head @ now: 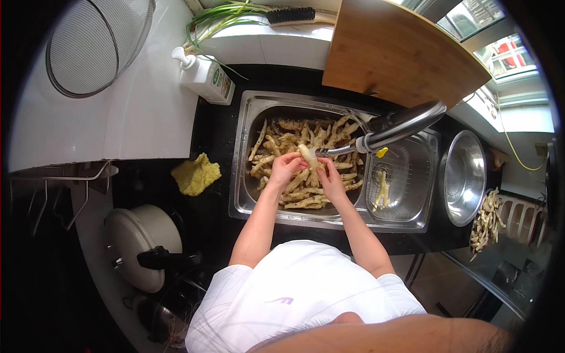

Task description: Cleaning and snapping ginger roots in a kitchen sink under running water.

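Over the large sink basin (252, 194), my left hand (287, 167) and my right hand (329, 176) hold one pale, knobbly root (305, 152) between them, under the end of the faucet hose (340, 151). Water seems to run onto it. Many brown, finger-like roots (304, 198) fill the basin below and around my hands. A curved metal faucet (406, 125) reaches in from the right. In the smaller basin to the right, a few pale roots (382, 192) lie on a wire rack.
A yellow cloth (196, 174) lies left of the sink, with a pump bottle (209, 84) behind it. A wooden board (397, 53) leans behind the faucet. On the right stand a steel bowl (464, 176) and a heap of roots (485, 223). A pressure cooker (137, 242) is at the lower left.
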Motion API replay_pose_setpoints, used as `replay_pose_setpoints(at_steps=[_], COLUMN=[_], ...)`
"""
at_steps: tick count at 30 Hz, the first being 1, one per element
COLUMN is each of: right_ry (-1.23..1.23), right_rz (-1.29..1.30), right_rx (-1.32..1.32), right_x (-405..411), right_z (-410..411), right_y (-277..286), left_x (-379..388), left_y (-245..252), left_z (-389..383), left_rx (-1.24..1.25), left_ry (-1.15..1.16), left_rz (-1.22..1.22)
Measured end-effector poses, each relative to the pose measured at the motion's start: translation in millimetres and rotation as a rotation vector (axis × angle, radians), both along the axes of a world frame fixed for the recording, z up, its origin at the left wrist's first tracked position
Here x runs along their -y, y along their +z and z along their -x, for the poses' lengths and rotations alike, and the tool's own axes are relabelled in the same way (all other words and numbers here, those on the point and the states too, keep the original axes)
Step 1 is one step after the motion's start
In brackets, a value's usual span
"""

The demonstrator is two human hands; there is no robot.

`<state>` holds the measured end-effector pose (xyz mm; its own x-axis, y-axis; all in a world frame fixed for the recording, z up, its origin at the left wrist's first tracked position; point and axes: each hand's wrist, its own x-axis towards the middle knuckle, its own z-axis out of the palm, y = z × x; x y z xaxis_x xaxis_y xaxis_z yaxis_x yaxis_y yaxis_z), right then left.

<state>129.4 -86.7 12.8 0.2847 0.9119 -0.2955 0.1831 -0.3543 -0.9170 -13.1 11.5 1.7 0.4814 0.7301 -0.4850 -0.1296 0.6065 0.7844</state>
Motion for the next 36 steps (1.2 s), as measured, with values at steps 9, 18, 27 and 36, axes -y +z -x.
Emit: replay_pose_setpoints(at_steps=[9,18,27,36], right_ry=[-0.039,-0.07,-0.025,-0.031], right_rz=[-0.137,-0.187,-0.189,-0.157], right_rx=[0.172,0.325,0.404,0.473], right_x=[8.2,5.9,-2.9,4.1], right_z=[5.4,9.4,12.7,2.8], right_y=[2.3,5.4,14.4,8.1], left_x=[-4.4,-2.4,-7.7,-5.9], left_y=[-2.8,1.0,-0.2,-4.1], left_z=[4.7,1.1,5.8,0.8], left_rx=[-0.082,-0.036,-0.023,0.052], left_ry=[0.035,0.063,0.085,0.01], left_rz=[0.03,0.031,0.055,0.064])
